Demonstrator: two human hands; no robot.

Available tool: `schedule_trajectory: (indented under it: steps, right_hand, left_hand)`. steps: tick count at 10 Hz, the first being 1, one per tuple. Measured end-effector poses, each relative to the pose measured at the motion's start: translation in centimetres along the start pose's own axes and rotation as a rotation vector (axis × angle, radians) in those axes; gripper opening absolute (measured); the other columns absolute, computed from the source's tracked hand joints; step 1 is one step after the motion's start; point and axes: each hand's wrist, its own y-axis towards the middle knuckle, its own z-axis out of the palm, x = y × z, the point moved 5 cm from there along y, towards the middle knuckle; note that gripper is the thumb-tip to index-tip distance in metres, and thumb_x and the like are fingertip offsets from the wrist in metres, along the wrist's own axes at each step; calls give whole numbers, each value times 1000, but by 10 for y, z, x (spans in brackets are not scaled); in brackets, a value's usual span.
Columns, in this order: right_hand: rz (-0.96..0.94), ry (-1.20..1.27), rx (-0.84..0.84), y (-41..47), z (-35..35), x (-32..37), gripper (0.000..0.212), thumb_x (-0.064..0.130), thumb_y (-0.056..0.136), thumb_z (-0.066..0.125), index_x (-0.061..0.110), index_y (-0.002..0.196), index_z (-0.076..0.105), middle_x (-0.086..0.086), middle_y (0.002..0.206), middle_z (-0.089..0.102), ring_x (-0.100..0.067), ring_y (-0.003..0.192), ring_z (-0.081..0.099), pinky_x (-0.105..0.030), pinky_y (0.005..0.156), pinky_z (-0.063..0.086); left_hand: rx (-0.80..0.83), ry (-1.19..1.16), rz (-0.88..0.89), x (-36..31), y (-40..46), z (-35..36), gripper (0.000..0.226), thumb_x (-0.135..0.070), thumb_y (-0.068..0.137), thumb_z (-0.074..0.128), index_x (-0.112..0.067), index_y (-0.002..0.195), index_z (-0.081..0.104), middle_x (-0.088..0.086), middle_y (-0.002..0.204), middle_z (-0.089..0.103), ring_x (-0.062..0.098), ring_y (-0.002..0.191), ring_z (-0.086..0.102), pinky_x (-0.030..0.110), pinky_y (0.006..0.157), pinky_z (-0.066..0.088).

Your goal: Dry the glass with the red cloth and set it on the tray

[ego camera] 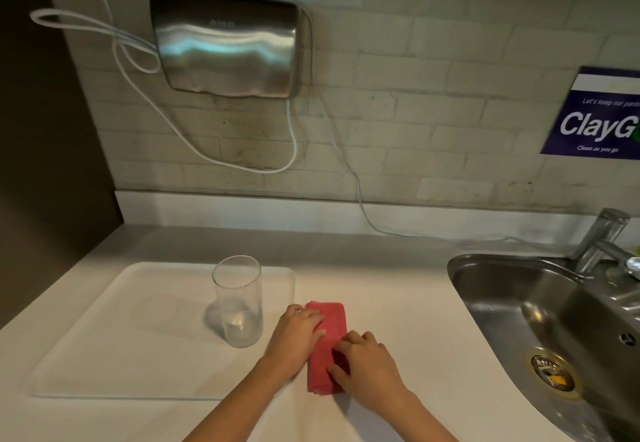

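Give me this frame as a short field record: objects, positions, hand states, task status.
glass: clear tall drinking glass, upright, on the tray near its right edge, untouched
tray: white flat rectangular tray, on the white countertop, left of the cloth
cloth: red folded cloth, flat on the countertop just right of the tray
left hand: palm down on the cloth's left side
right hand: fingers pressing the cloth's right edge
sink: stainless steel sink, at right, with faucet
status: glass already on the tray; hands on cloth only
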Motion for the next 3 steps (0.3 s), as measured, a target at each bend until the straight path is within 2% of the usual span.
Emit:
schedule_trajectory:
  steps: [1,3]
  right_hand:
    - [11,-86,29,1,3,3,39,44,93,43,21,122,54,2,122,53,-24,107,44,-36,87,38]
    - [32,-59,-11,0,1,3,38,46,92,44,21,118,57,2,119,55,-24,107,45,-36,88,38]
  left_hand:
    - [19,29,-3,-1,0,-1,42,-34,98,39,-23,138,47,-5,147,46,20,133,31,28,109,24]
    - [25,-58,-28,-4,-3,-4,41,-30,99,40,-20,139,47,-2,148,45,21,134,31,32,112,26]
